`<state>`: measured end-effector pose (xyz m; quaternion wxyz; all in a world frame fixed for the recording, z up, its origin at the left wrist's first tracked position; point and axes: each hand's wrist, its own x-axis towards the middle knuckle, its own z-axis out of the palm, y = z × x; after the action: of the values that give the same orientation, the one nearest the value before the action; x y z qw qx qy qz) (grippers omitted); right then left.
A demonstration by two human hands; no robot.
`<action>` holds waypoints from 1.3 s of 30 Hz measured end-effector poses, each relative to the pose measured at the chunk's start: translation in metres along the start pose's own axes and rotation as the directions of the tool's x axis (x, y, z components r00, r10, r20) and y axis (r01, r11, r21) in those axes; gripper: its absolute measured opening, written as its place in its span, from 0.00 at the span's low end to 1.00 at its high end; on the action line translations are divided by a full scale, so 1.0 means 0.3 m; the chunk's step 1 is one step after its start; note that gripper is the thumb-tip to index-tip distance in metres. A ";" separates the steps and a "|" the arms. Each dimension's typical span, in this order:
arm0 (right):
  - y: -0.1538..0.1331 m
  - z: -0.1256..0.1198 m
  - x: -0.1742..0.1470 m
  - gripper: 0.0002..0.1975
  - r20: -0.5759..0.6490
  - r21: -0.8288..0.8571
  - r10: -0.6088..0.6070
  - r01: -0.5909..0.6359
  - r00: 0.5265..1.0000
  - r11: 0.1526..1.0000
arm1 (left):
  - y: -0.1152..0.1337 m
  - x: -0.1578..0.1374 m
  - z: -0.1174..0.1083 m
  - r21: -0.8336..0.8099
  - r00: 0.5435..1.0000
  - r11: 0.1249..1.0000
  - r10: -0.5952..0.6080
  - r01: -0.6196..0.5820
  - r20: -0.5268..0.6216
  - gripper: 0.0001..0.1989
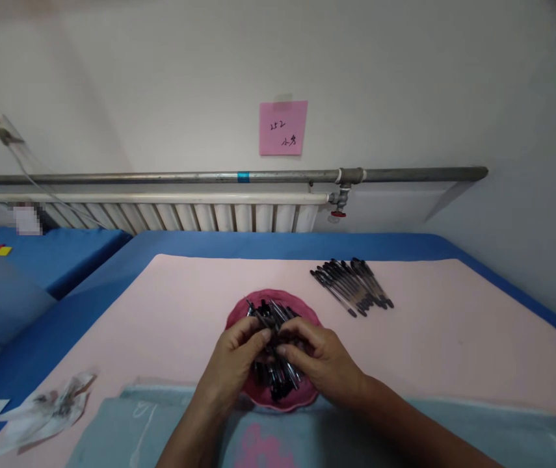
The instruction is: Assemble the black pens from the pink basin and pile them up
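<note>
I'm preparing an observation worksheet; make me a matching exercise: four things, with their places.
1. Bowl
2. Laid-out pens
3. Pink note
4. Red valve handle

A. On the wall, above the pipe
B. Under left hand and right hand
C. Right of the radiator
D. On the pink sheet, near its far edge

Pairs: 1-B, 2-D, 3-A, 4-C

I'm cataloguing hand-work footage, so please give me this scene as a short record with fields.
Left hand: holding a dark slender piece over the bowl
Right hand: over the bowl; its grip is unclear
Bowl: pink, filled with dark, pen-like pieces
Row of pens: beyond and right of the bowl
Surface: pink sheet on blue
Wall: pink note
</note>
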<state>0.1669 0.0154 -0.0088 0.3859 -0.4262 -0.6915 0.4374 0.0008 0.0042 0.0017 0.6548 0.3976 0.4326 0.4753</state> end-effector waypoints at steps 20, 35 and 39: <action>-0.005 -0.040 0.018 0.07 0.550 -0.636 -0.006 0.423 0.835 0.646 | 0.078 0.006 -0.051 -0.258 0.950 0.958 0.045 -0.128 -0.308 0.13; -0.041 -0.049 0.031 0.08 0.588 -0.567 -0.002 0.413 0.809 0.713 | 0.067 0.015 -0.064 -0.232 0.950 0.966 0.037 -0.114 -0.311 0.14; -0.031 -0.049 0.031 0.06 0.592 -0.525 -0.055 0.436 0.804 0.731 | 0.064 0.016 -0.066 -0.236 0.948 0.966 0.030 -0.110 -0.318 0.16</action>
<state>0.1748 0.0257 0.0061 0.0639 -0.2907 -0.9291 0.2193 -0.0225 0.0154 0.0125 0.6058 0.2467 0.4527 0.6060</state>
